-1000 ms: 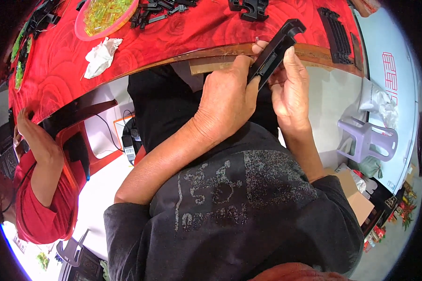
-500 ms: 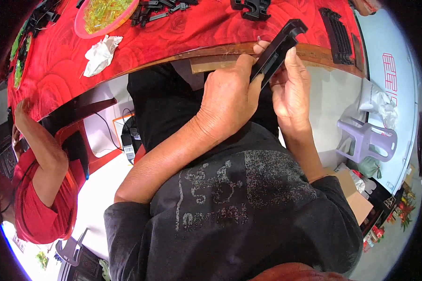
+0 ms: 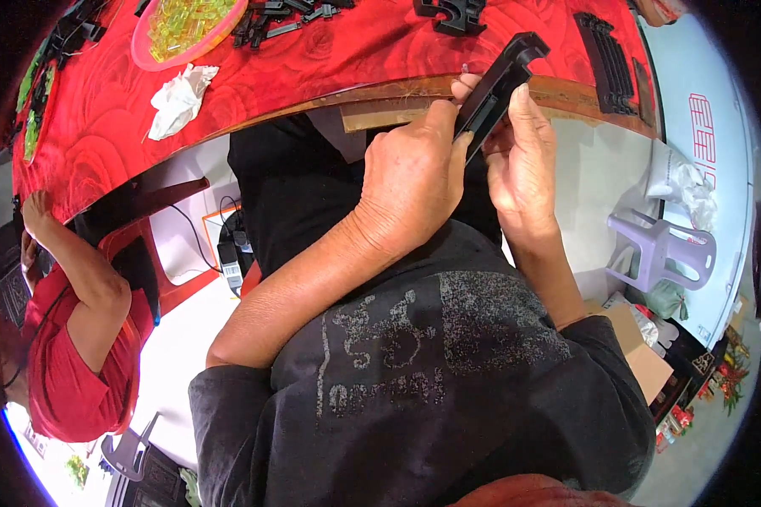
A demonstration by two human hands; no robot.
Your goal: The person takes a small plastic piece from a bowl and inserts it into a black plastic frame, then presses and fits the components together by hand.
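Note:
A long black plastic part (image 3: 497,89) with a hooked, curved far end is held slanting upward, just in front of the table edge. My left hand (image 3: 410,169) is closed round its lower end, the thumb pressing along it. My right hand (image 3: 522,165) grips it from the right side, its thumb against the edge near the hook and its other fingers partly hidden behind. The lower tip of the part disappears inside my left hand.
A red patterned cloth (image 3: 330,59) covers the table. On it are a pink bowl (image 3: 144,57) of yellow clear pieces, crumpled tissue (image 3: 180,100), small black parts (image 3: 283,21), a black bracket (image 3: 452,15) and a row of black strips (image 3: 604,68). A person in red (image 3: 80,355) sits left.
The black part and both my hands have shifted very slightly to the left, with the grip unchanged. The neighbour's arm has moved slightly.

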